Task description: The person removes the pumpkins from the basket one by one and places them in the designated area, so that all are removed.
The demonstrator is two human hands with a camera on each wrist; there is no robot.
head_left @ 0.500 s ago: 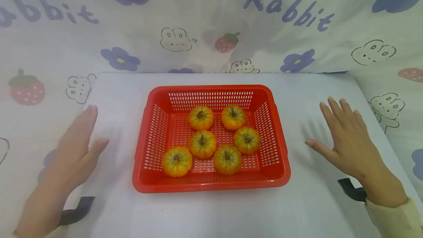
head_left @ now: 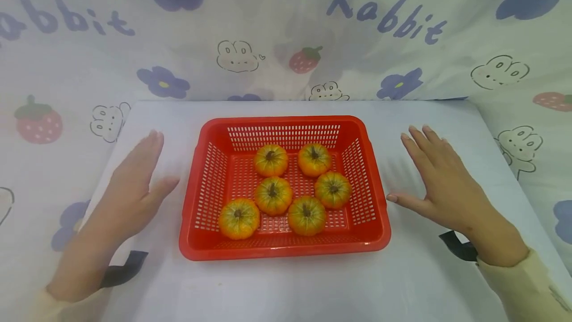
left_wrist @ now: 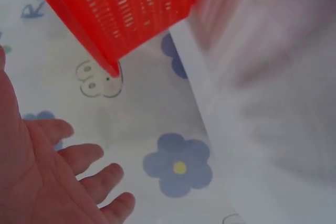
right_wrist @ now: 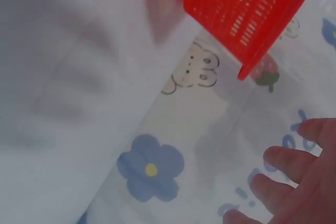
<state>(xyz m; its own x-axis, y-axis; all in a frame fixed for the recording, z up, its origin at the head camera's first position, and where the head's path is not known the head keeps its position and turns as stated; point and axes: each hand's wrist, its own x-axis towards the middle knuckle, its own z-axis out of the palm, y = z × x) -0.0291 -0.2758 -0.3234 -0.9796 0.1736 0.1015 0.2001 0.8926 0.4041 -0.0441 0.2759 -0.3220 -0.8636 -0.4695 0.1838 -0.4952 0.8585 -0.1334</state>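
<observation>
A red plastic basket (head_left: pixel 286 252) with slotted walls sits in the middle of the white table. Inside it lie several small orange-green pumpkins (head_left: pixel 273 196), stems up. To the left of the basket, my left hand (head_left: pixel 129 193) hovers with straight fingers and the thumb apart, holding nothing. On the other side my right hand (head_left: pixel 451 193) is held the same way, its thumb tip close to the basket's right rim. The left wrist view shows the basket's side wall (left_wrist: pixel 126 9) beyond the fingers (left_wrist: pixel 84 157). In the right wrist view, the opposite wall (right_wrist: pixel 247 14) appears above the fingers (right_wrist: pixel 291 162).
A white table (head_left: pixel 286 292) carries the basket. Behind it and at both sides hangs a white cloth (head_left: pixel 268 14) printed with rabbits, strawberries and purple flowers. A black strap (head_left: pixel 125 270) shows at the left wrist, another strap (head_left: pixel 458 247) at the right.
Both hands have moved inward toward the basket, the left one to the right and the right one to the left. The basket and pumpkins stay in place.
</observation>
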